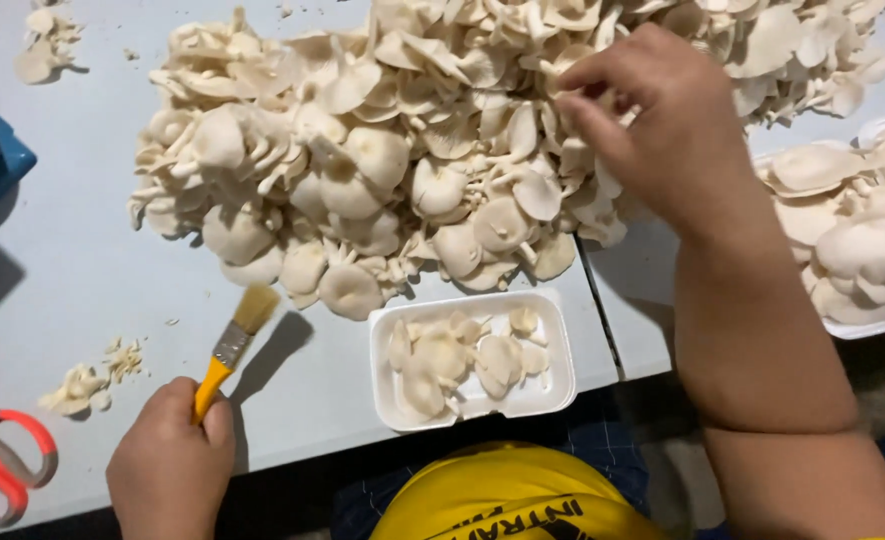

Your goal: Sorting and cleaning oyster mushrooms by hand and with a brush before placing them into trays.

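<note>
Behind the white foam tray (pixel 472 400), a big heap of pale oyster mushrooms (pixel 382 160) covers the far part of the grey table (pixel 72 270). The person's right hand (pixel 652 130) reaches into the heap's far right side, thumb and forefinger pressed together on a mushroom cap (pixel 577 95), though the fingers hide just how much of it they pinch. To the tray's left, the left hand (pixel 172 465) is closed in a fist around the yellow handle of a small paintbrush (pixel 232 345), its bristles pointing up toward the heap. The tray itself holds a few loose mushrooms lying flat. These mushrooms look light, soft and brittle at the thin cap edges, so they would likely tear or crack under a hard squeeze; the firmer stem base, where clusters join, seems the safer place to take hold. Right of the tray, a second tray (pixel 862 325) sits heaped with larger caps. Far left of the tray lie orange-handled scissors (pixel 2 465), with small trimmings (pixel 87 380) just beyond them.
</note>
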